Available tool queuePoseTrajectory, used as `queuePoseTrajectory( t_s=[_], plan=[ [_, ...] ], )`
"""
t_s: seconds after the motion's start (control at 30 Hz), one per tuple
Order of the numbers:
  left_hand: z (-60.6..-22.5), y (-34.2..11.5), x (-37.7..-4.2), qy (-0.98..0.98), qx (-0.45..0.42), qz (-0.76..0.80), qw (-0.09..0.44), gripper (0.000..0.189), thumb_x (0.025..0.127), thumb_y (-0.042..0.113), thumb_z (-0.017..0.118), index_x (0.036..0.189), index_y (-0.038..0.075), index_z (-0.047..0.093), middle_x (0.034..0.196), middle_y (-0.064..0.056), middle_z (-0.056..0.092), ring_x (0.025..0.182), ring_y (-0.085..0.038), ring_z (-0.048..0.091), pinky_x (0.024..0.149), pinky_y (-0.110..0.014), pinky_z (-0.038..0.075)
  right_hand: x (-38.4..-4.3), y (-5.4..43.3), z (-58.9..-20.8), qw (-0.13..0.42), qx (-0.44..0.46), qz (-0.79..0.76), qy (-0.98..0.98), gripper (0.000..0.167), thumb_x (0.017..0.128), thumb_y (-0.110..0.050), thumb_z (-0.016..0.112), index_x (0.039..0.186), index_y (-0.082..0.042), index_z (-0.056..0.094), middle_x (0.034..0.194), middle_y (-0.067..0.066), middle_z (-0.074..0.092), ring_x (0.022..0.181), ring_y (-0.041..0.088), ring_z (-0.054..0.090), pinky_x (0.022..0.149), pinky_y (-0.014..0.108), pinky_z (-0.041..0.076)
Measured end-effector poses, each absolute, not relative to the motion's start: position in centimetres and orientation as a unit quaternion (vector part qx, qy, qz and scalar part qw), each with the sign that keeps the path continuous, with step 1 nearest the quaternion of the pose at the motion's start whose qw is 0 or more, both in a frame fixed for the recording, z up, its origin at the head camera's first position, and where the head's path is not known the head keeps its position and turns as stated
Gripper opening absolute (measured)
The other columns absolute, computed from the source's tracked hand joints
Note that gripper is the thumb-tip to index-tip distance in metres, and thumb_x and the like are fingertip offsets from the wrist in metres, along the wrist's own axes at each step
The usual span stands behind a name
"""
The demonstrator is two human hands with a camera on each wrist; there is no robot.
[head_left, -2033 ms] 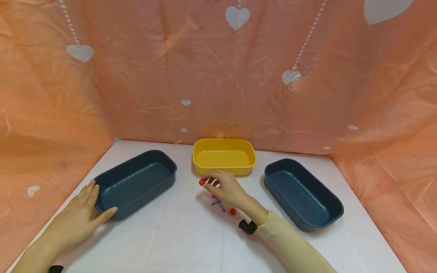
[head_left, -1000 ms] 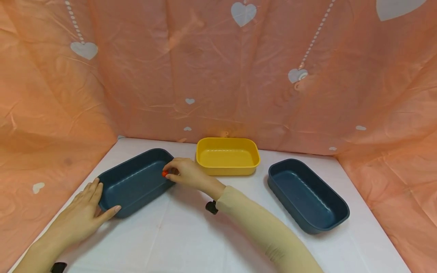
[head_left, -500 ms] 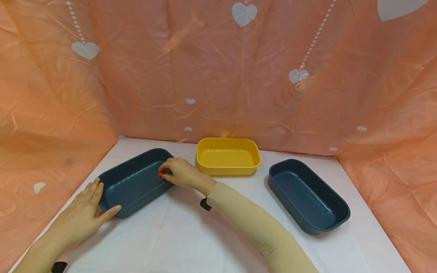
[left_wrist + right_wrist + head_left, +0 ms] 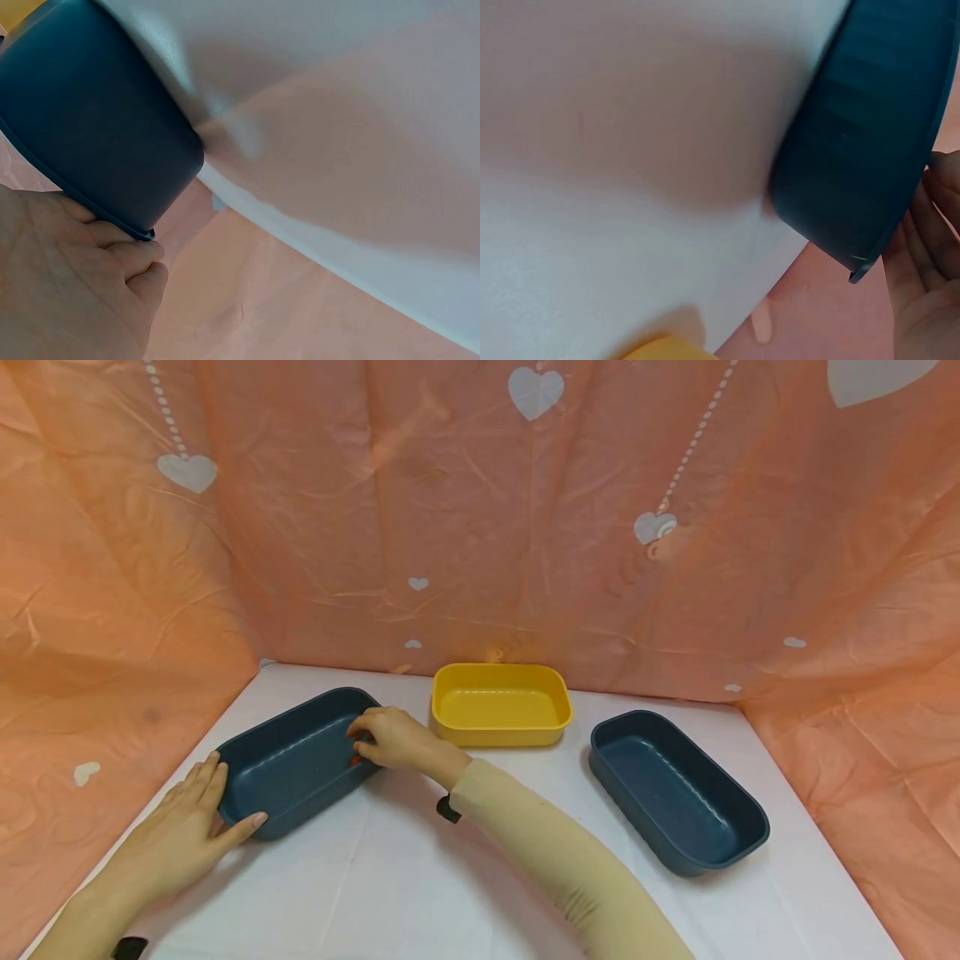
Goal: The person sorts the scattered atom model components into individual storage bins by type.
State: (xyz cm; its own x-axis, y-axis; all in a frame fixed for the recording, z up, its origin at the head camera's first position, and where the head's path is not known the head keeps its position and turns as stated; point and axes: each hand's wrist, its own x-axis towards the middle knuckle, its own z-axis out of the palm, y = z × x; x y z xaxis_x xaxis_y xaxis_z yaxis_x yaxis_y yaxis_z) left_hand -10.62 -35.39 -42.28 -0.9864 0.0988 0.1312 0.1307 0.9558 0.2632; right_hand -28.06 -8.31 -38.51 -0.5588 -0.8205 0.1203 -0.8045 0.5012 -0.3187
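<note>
Inside the right end of the left dark blue tray (image 4: pixel 300 768), a small red ball (image 4: pixel 356 760) shows just below my right hand (image 4: pixel 393 739). That hand reaches over the tray's rim, its fingertips above the ball and loosely bent. My left hand (image 4: pixel 176 835) rests on the tray's near left corner, fingers laid over the end rim and thumb along the near side. In the left wrist view, the left hand (image 4: pixel 75 277) touches the rim of the tray (image 4: pixel 97 127). The right wrist view has the right hand (image 4: pixel 930 262) beyond the tray wall (image 4: pixel 862 142), which hides its fingertips.
A yellow tray (image 4: pixel 502 737) stands at the back centre, close to the right hand. Another dark blue tray (image 4: pixel 678 793) is angled on the right of the white-covered table (image 4: pixel 390 893). An orange-pink curtain (image 4: pixel 480 527) with hearts encloses the back and sides.
My right hand has carried the red ball leftward from the table's middle into the left tray and let go. The small toys seen there earlier are now behind the right arm. The left hand stays put.
</note>
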Motion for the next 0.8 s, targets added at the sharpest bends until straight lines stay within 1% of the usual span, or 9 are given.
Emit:
queuePoseTrajectory(
  t_s=[0.2, 0.33, 0.47, 0.6, 0.7, 0.8],
  plan=[
    [-42.7, -35.4, -10.7, -0.986, -0.061, -0.136, 0.071, 0.101, 0.102, 0.052, 0.060, 0.150, -0.027, 0.019, 0.159, -0.047, 0.014, 0.148, -0.063, 0.015, 0.126, -0.053, -0.009, -27.8, -7.8, -38.4, 0.024, -0.470, -0.189, 0.862, 0.027, 0.102, -0.017, 0.068, 0.127, -0.010, 0.073, 0.118, 0.003, 0.071, 0.099, 0.012, 0.066, 0.085, 0.012, 0.049],
    [-42.8, -35.4, -10.7, -0.986, -0.062, -0.137, 0.077, 0.101, 0.102, 0.052, 0.061, 0.151, -0.026, 0.020, 0.159, -0.047, 0.015, 0.149, -0.062, 0.014, 0.125, -0.050, -0.012, -27.6, -7.1, -38.1, 0.008, -0.476, -0.190, 0.859, 0.026, 0.103, -0.019, 0.067, 0.127, -0.012, 0.074, 0.120, 0.002, 0.072, 0.103, 0.013, 0.067, 0.090, 0.016, 0.050],
    [-42.8, -35.4, -10.7, -0.985, -0.064, -0.137, 0.077, 0.100, 0.102, 0.050, 0.061, 0.150, -0.027, 0.020, 0.159, -0.047, 0.015, 0.148, -0.063, 0.014, 0.125, -0.047, -0.015, -27.2, -6.2, -37.7, -0.004, -0.475, -0.206, 0.855, 0.026, 0.102, -0.019, 0.068, 0.127, -0.013, 0.074, 0.121, 0.000, 0.072, 0.103, 0.011, 0.067, 0.090, 0.015, 0.050],
    [-42.8, -35.5, -10.8, -0.986, -0.064, -0.139, 0.068, 0.100, 0.103, 0.050, 0.060, 0.150, -0.027, 0.018, 0.160, -0.047, 0.012, 0.148, -0.064, 0.013, 0.125, -0.053, -0.012, -26.9, -4.9, -37.6, -0.011, -0.467, -0.243, 0.850, 0.024, 0.101, -0.017, 0.070, 0.124, -0.012, 0.075, 0.117, 0.000, 0.072, 0.100, 0.011, 0.067, 0.085, 0.010, 0.049],
    [-42.9, -35.5, -10.8, -0.986, -0.065, -0.139, 0.070, 0.099, 0.103, 0.050, 0.060, 0.150, -0.027, 0.018, 0.160, -0.047, 0.012, 0.148, -0.064, 0.013, 0.125, -0.055, -0.010, -26.8, -3.8, -37.5, -0.020, -0.463, -0.277, 0.842, 0.023, 0.100, -0.015, 0.071, 0.122, -0.008, 0.075, 0.113, 0.002, 0.072, 0.100, 0.014, 0.067, 0.085, 0.013, 0.050],
    [-43.2, -35.5, -10.7, -0.985, -0.068, -0.138, 0.080, 0.098, 0.103, 0.049, 0.060, 0.151, -0.026, 0.019, 0.160, -0.047, 0.013, 0.149, -0.063, 0.012, 0.125, -0.053, -0.011, -26.8, -2.7, -37.5, -0.036, -0.460, -0.304, 0.834, 0.022, 0.099, -0.012, 0.071, 0.119, -0.005, 0.075, 0.112, 0.005, 0.074, 0.100, 0.018, 0.068, 0.089, 0.018, 0.053]
  ],
)
